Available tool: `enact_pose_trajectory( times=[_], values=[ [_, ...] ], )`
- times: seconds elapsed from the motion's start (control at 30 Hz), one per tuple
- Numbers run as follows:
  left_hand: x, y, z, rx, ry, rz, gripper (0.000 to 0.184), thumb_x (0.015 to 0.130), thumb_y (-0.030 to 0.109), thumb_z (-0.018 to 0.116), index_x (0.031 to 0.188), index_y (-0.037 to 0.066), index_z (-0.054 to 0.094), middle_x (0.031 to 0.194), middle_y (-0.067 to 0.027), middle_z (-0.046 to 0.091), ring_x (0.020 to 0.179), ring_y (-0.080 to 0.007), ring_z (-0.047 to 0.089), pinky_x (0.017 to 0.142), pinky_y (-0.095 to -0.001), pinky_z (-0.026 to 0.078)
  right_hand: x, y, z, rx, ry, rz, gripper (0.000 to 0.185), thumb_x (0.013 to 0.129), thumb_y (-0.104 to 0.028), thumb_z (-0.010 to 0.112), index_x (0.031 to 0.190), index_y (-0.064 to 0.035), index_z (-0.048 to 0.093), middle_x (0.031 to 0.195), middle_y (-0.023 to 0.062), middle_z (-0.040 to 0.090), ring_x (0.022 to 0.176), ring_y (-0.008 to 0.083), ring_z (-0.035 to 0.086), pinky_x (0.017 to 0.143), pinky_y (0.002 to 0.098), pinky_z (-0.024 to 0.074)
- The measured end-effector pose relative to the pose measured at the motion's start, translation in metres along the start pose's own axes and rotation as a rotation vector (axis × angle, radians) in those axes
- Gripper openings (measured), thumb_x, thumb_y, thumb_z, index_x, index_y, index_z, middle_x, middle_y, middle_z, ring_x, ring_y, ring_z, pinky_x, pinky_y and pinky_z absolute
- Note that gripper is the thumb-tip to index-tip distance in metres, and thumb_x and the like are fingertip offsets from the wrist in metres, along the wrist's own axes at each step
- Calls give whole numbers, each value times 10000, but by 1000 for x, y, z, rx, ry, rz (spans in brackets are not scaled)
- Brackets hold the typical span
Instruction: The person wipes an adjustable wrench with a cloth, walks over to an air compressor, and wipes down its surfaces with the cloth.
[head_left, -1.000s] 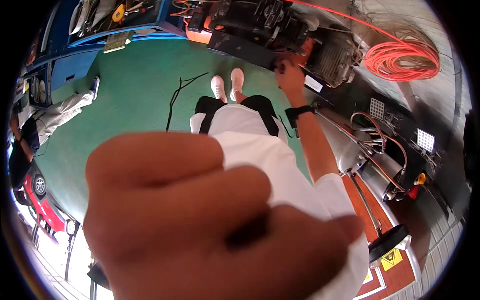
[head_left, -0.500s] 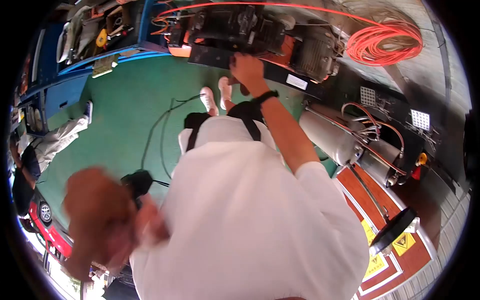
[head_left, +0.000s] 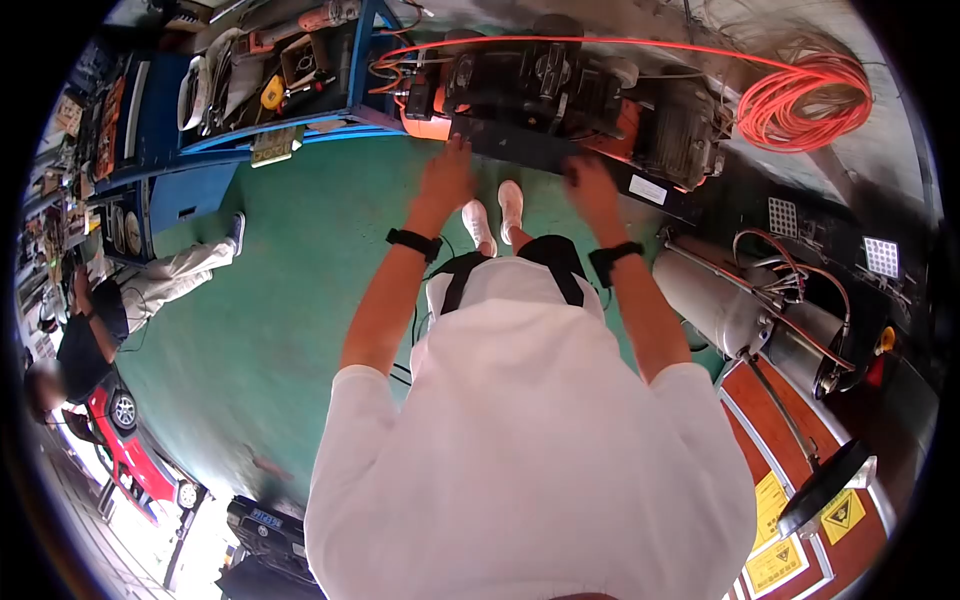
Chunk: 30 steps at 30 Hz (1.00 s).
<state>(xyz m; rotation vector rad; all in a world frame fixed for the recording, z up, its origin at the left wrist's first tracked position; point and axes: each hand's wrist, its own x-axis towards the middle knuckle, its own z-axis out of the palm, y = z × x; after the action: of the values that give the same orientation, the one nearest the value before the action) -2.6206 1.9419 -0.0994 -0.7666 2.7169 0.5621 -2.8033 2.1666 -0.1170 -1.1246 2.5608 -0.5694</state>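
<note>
Both my hands reach forward above the front of a black metal base (head_left: 520, 147) that carries a dark, greasy machine (head_left: 545, 80) with a motor. My left hand (head_left: 446, 182) is beside the base's left end, fingers stretched forward and somewhat blurred, with nothing visible in them. To the right, my right hand (head_left: 594, 192) is near the front edge of the base. Motion smears its fingers, so their closure and any contents cannot be made out. Each wrist wears a black band. A finned motor (head_left: 682, 135) sits on the base, right of my right hand.
A coiled orange hose (head_left: 805, 100) lies at the back right. Metal cylinders with tubes (head_left: 705, 292) stand at right, near a red-brown panel with yellow labels (head_left: 840, 515). At left are a blue workbench (head_left: 190, 200) with tools, another person (head_left: 95, 310) and a red car (head_left: 140, 465).
My left hand has come from the blurred lower left up to the machine's base. My right hand has shifted right, and the view has turned slightly.
</note>
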Motion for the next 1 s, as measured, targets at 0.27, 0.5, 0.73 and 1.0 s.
enact_pose_trajectory(
  times=[0.27,0.5,0.73,1.0],
  values=[
    [12,2,18,19,-52,-43,629,768,177,664,1344,30,456,1484,-125,384,1228,-322,531,875,-428,531,51,-121,52,-142,93,-462,360,723,-156,675,1080,-156,630,1093,89,585,1092,284,557,951,470,429],
    [17,12,30,190,-89,-51,654,797,149,611,1388,-39,401,1527,-159,312,1334,-333,428,932,-447,514,24,-60,22,-207,38,-45,291,809,-246,652,1093,-181,647,1106,86,580,1051,293,569,836,495,466],
    [8,-3,58,132,60,28,750,782,129,617,1454,-26,324,1565,-174,230,1414,-358,303,947,-433,509,36,-105,42,-117,-59,21,410,779,-266,669,1172,-157,626,1160,127,565,1048,324,567,815,492,484],
    [-3,-13,28,23,-58,7,719,813,124,589,1477,59,320,1597,-74,195,1450,-224,259,969,-441,491,68,-115,32,-194,-219,-145,522,705,-257,714,1204,-153,604,1151,157,582,955,360,630,775,469,534]
  ],
)
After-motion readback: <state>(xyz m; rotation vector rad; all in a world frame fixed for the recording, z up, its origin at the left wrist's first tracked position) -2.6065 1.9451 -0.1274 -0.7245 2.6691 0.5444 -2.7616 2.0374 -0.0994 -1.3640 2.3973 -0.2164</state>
